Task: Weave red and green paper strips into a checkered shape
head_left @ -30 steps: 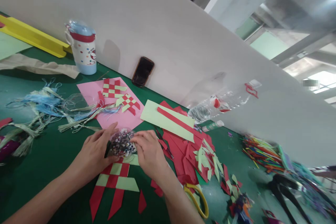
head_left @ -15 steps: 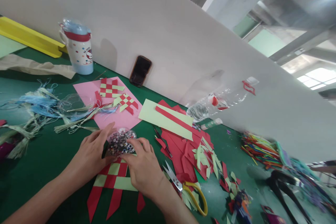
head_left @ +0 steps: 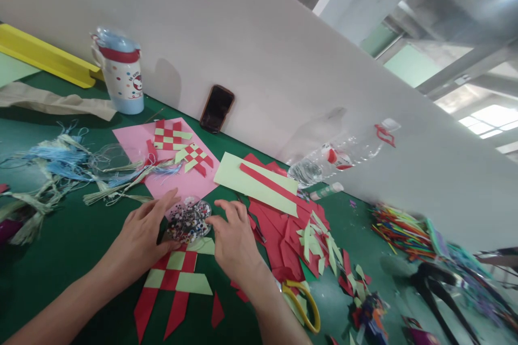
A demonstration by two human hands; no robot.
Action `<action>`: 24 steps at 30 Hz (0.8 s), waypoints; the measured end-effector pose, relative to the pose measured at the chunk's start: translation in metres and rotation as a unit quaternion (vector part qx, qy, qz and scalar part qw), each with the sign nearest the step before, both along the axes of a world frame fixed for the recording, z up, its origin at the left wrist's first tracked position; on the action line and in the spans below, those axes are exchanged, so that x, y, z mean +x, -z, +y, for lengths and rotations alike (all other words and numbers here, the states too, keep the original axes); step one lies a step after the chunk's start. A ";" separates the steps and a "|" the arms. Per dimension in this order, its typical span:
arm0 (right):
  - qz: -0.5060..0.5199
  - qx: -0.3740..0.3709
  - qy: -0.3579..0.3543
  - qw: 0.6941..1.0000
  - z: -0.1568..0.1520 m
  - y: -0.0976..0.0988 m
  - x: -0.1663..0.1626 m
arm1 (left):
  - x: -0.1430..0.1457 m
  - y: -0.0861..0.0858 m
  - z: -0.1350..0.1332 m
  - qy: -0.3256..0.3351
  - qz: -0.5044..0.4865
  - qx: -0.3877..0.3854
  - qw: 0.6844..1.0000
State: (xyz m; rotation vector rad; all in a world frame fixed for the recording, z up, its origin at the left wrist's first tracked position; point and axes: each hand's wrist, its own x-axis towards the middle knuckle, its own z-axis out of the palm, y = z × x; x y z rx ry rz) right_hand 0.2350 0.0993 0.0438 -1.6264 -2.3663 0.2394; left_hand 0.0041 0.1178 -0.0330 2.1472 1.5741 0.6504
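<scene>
A clear case of googly eyes (head_left: 189, 222) lies at the top of a red and pale-green woven paper piece (head_left: 175, 275). Against the case's left side rests my left hand (head_left: 141, 234), thumb at the lower edge and fingers along the far left, gripping it. My right hand (head_left: 237, 245) is just right of the case with thumb and forefinger apart, and I see nothing held in it. The woven piece has pointed red strips hanging toward me. Beneath my right forearm, scissors with yellow handles (head_left: 305, 307) are partly hidden.
Pink paper (head_left: 133, 140) with two small woven pieces lies behind the case, tassels (head_left: 60, 156) to its left. Red paper scraps (head_left: 279, 242) and a pale-green sheet (head_left: 230, 172) are to the right. A phone (head_left: 217, 109), cup (head_left: 125, 78) and water bottle (head_left: 335, 156) stand along the partition.
My right hand has moved right, off the case of googly eyes, uncovering more of the woven piece's green strips. My left hand stays at the case.
</scene>
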 end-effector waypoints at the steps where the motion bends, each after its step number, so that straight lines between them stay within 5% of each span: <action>1: -0.006 -0.009 -0.001 1.000 -0.001 -0.001 -0.001 | 0.000 0.000 0.000 0.002 0.001 -0.001 1.000; 8: -0.030 -0.040 -0.005 0.999 -0.002 -0.002 -0.002 | 0.001 -0.003 0.000 0.002 0.003 -0.012 1.000; 24: -0.014 0.025 0.019 0.999 0.010 0.002 -0.005 | 0.001 -0.003 -0.001 0.003 0.009 0.003 1.000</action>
